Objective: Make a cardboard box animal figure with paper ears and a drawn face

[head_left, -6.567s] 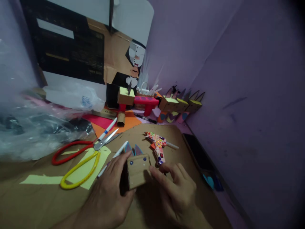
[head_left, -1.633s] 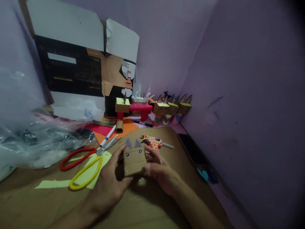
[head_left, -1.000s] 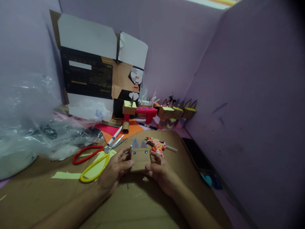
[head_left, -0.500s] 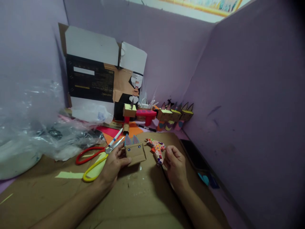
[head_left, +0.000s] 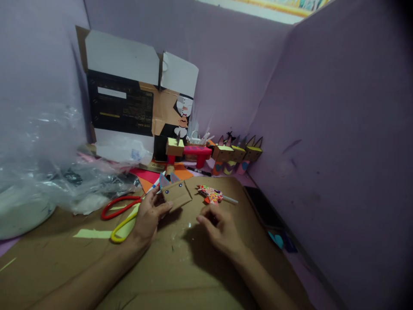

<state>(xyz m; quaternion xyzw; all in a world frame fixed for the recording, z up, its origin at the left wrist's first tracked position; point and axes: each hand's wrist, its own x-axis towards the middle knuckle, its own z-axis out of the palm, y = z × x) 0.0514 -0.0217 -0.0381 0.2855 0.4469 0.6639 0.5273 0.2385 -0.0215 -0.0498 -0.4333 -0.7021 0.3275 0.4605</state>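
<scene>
My left hand (head_left: pixel 149 215) grips a small cardboard animal head (head_left: pixel 177 196) by its left side, thumb in front. The head has two dark blue eyes and pointed ears lined in blue and pink, and it tilts up to the right. My right hand (head_left: pixel 221 230) is curled above the cardboard mat, its fingers bent towards the thumb; whether something is in them is hidden. Just beyond it lies a colourfully patterned glue gun (head_left: pixel 211 193) with a whitish glue stick (head_left: pixel 230 199) out of its back. My right hand covers the lower part of its handle.
Scissors (head_left: pixel 122 226) with red and yellow handles lie left of my left hand. Plastic bags (head_left: pixel 41 150) pile up at the left. Several cardboard animal figures (head_left: pixel 222 154) stand at the back, before an unfolded box (head_left: pixel 122 103). A dark phone-like slab (head_left: pixel 263 206) lies along the right wall.
My right hand has moved left and nearer to me, uncovering the glue stick and hiding the glue gun's handle. The cardboard head has shifted left and tilted in my left hand.
</scene>
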